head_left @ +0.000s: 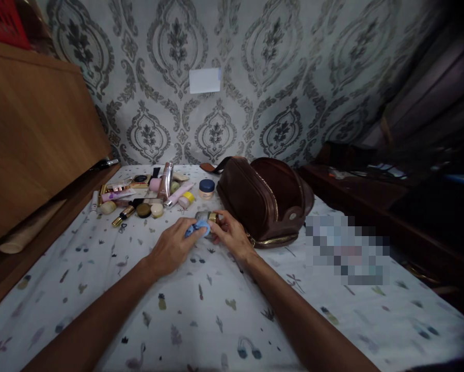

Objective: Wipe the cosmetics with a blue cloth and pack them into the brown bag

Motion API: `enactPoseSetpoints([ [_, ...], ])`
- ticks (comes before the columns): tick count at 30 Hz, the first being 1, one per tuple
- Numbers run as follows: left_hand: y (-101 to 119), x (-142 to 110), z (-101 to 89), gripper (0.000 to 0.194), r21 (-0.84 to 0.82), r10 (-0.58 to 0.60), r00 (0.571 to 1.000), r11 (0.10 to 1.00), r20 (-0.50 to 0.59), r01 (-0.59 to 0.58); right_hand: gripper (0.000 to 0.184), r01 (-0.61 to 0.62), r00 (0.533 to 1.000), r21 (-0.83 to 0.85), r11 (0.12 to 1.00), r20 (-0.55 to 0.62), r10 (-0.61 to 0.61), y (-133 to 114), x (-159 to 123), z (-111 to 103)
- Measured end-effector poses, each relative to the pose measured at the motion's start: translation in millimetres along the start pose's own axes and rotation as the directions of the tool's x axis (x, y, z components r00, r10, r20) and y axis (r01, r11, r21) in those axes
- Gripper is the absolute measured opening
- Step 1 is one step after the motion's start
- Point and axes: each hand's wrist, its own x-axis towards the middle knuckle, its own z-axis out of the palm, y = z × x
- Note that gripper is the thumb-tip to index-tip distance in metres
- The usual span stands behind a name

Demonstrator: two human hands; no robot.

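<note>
My left hand (174, 245) pinches a small blue cloth (201, 228) and presses it against a small glass bottle (203, 215). The bottle lies on its side, its gold cap (212, 217) toward the right. Around the cap end close the fingers of my right hand (234, 233). Just right of that hand stands a brown leather toiletry bag (251, 194), unzipped, with its flap raised. A jar with a dark blue lid (206, 188) sits behind my hands, apart from them. What the bottle contains cannot be made out.
Several cosmetics lie in a cluster at the left, among them a pink tube (179, 195), a yellow-lidded jar (186, 199) and a brown-lidded jar (143, 210). A wooden cabinet (38, 139) borders the left side. The patterned sheet (201, 320) covers the surface; a blurred patch lies at right.
</note>
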Motion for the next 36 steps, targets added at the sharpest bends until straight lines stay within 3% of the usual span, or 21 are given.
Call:
enactPoseSetpoints([
  [5,-3,3,-2.5,0.028,-0.006,0.065,0.997,0.998,-0.032,-0.065,0.047,-0.111,0.994,0.080,0.991,-0.005,0.112,4,4,3],
  [10,-8,2,-5.4,0.028,-0.119,0.052,0.995,0.991,-0.086,-0.062,0.047,-0.260,0.965,0.377,0.889,0.069,0.253,2,6,4],
  [13,-7,0,-5.1,0.030,-0.248,-0.032,0.994,0.969,-0.104,0.005,0.049,-0.342,0.940,0.496,0.798,0.175,0.295,-4,6,2],
  [17,-1,-1,-3.7,0.033,-0.438,-0.228,0.967,0.885,-0.113,0.158,0.047,-0.406,0.913,0.531,0.744,0.276,0.301,-8,5,-3],
  [29,8,4,-4.9,0.041,-0.659,-0.434,0.900,0.689,-0.043,0.301,0.045,-0.310,0.948,0.527,0.791,0.234,0.216,-9,2,-3],
  [33,2,4,-2.8,0.037,-0.672,-0.557,0.830,0.624,-0.024,0.399,0.044,-0.293,0.944,0.530,0.796,0.290,0.155,-14,-2,-1],
  [36,-3,5,-3.0,0.030,-0.681,-0.629,0.776,0.547,0.051,0.488,0.048,-0.240,0.960,0.545,0.803,0.256,0.113,-17,-5,-1],
])
